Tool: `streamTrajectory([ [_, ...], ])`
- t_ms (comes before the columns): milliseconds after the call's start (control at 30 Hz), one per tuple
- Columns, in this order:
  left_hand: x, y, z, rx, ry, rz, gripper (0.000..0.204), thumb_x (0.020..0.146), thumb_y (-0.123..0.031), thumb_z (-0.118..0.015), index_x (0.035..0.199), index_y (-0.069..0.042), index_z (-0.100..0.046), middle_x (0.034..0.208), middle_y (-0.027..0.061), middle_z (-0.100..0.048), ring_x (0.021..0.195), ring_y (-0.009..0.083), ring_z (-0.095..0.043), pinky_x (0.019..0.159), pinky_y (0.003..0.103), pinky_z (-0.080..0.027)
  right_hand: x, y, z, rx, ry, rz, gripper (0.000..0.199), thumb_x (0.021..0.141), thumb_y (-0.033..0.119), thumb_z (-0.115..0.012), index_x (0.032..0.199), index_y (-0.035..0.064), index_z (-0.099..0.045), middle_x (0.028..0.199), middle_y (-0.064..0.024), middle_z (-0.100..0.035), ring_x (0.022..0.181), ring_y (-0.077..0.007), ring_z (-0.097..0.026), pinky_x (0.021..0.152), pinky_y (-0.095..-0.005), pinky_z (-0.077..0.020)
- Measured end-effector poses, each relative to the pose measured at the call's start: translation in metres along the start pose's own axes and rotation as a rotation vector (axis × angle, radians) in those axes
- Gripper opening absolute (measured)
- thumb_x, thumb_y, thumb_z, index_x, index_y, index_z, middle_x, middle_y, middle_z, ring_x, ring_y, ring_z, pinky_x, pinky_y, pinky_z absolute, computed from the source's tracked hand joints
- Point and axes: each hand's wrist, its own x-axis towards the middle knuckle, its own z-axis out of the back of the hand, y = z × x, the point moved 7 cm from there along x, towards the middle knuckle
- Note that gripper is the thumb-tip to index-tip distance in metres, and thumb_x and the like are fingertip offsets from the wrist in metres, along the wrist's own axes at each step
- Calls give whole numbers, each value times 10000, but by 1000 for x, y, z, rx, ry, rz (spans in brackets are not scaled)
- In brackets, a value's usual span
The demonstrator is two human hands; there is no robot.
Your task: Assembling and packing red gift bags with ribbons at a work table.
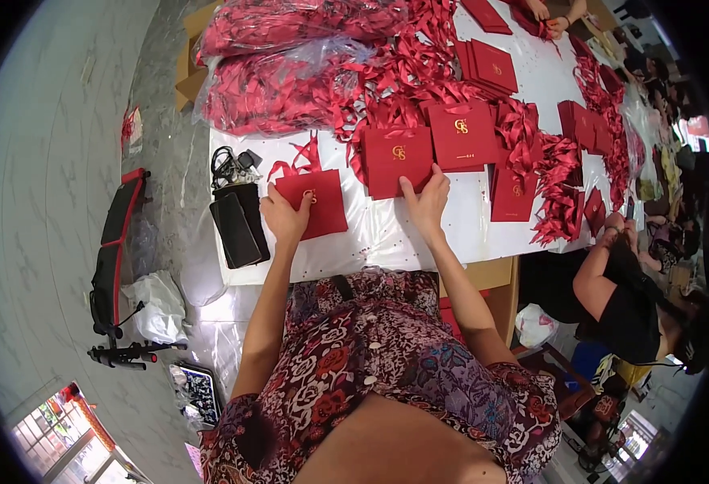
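Note:
My left hand (287, 216) grips the left side of a small red gift bag (324, 218), thumb on its front and fingers at its edge. The bag lies flat on the white-covered table, its red ribbon handles (298, 160) spread beyond its top. Further right, my right hand (428, 202) holds the lower right edge of a second red gift bag (396, 153) with a gold emblem, its thumb pressed on the front. That bag lies on other red bags, partly hidden beneath. Close beside it rests another red bag (467, 133) with gold print.
Plastic sacks of red ribbon (282, 89) are heaped at the far left. A black phone (236, 230) and cables (229, 167) lie near the left edge. More ribboned bags (518, 194) stretch right. A co-worker's hands (558, 24) work at the far end; another person (612, 282) sits right.

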Motion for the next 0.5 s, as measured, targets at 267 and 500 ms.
streamTrajectory([
  [267,-1,-61,2,-154,-126,-179,681,813,-302,-744,1352,-6,-450,1221,247,-474,1084,408,-462,939,504,-363,-2,-12,4,-38,-105,-57,555,852,278,-722,1274,6,-487,1121,-161,-513,1055,-314,-501,921,-446,-398],
  [500,-8,-83,-52,-723,230,-213,451,904,-215,-694,1274,0,-548,1041,112,-601,916,204,-580,832,327,-464,-26,25,3,556,7,-136,188,913,40,-600,1094,-7,-576,926,-90,-499,839,-174,-490,748,-285,-451],
])
